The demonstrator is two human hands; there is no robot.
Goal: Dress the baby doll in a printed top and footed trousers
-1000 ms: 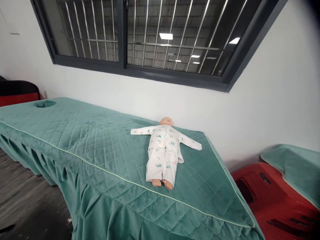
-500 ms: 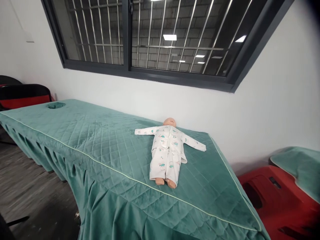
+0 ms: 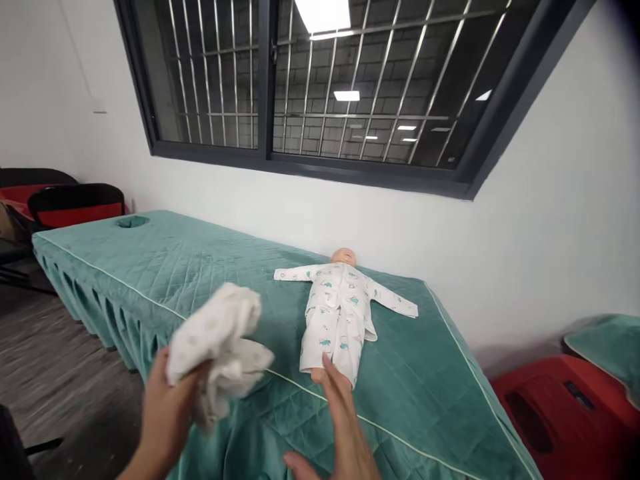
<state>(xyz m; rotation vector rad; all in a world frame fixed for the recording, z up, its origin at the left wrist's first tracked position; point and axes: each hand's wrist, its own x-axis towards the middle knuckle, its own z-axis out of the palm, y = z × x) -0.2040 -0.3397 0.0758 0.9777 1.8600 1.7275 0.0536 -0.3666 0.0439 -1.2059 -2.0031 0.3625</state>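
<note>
A baby doll (image 3: 339,303) in a white printed top and trousers lies on its back on the green quilted bed (image 3: 410,400), arms spread, head toward the wall. My left hand (image 3: 167,403) grips a bunched white cloth (image 3: 223,350), blurred by motion, over the bed's front edge. Faint spots show on the cloth; its exact kind is unclear. In front of the doll's feet, my right hand (image 3: 340,427) holds nothing, its fingers stretched out and the thumb apart. The fingertips overlap the doll's lower legs in view; whether they touch is unclear.
Behind the bed runs a white wall with a barred window (image 3: 360,87). A red plastic stool (image 3: 560,400) with green cloth over it stands at the right. Black and red chairs (image 3: 83,207) are at the far left. A face hole (image 3: 133,221) opens in the bed's far left end.
Both my hands have come into view from below, the left one with the white cloth. The camera view has shifted slightly, while the doll lies in the same pose.
</note>
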